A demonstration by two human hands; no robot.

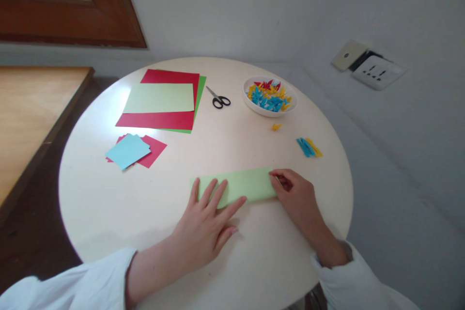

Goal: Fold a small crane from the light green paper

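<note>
A long strip of light green paper lies flat on the round white table, near its front. My left hand is spread over the left part of the strip, fingers apart and fingertips pressing on it. At the strip's right end, my right hand pinches the upper corner between thumb and index finger, the other fingers curled in. Whether the strip is folded or a single layer I cannot tell.
Red, green and pale green sheets lie at the back left, with small cut papers before them. Scissors rest beside a white bowl of small folded paper pieces. A yellow folded piece and blue and yellow strips lie right.
</note>
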